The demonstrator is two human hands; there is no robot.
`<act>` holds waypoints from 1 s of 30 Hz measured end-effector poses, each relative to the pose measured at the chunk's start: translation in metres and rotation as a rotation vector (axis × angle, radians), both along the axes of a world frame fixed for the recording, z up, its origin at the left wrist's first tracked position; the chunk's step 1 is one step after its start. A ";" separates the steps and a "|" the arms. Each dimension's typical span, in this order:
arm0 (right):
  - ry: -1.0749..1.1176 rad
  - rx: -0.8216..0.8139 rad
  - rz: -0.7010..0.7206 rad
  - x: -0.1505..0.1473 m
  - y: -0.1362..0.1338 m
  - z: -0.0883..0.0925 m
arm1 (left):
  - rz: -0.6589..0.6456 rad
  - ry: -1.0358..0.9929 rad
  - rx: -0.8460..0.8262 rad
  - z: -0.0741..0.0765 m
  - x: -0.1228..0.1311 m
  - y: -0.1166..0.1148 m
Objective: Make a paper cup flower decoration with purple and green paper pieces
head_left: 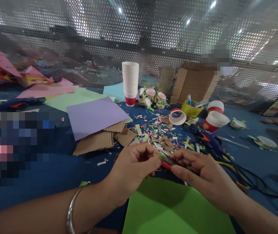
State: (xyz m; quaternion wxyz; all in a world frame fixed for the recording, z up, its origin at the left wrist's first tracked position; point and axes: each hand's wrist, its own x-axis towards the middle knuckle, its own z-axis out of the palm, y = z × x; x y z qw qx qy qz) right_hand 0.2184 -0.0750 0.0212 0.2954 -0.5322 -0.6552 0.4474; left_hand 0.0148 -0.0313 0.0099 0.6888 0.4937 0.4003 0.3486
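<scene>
Scrap: small green piece (162, 156), between the hands, low over the bench (39, 172); left hand (131, 169) pinches it, fingers closed.
Scrap handling: probably paper; very light, bendy, easily creased or torn. Take lightly by an edge.
Red tool: (166, 166) right hand (202, 169) holds it, fingers narrowed around it; mostly hidden, type unclear. Looks stiff; grip by the body.
Green sheet: (173, 211) below both hands.
Yellow holder: (191, 110) beyond the clippings (151, 133); contains a blue-tipped stick (189, 99) and other slim items.
Cup stack: (130, 79) upright, many nested.
Front cup: (214, 121) beside the holder, contents not visible.
Cup ring: (178, 117) on its side, hollow.
</scene>
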 end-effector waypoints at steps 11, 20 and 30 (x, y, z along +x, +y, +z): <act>0.019 -0.033 0.026 -0.001 -0.002 0.001 | -0.049 -0.001 0.076 -0.001 0.002 -0.003; 0.022 -0.012 0.033 0.001 -0.004 -0.002 | -0.039 -0.032 0.019 -0.002 0.003 -0.004; 0.007 -0.008 0.031 -0.002 -0.004 0.000 | -0.033 -0.056 -0.073 -0.002 0.003 -0.001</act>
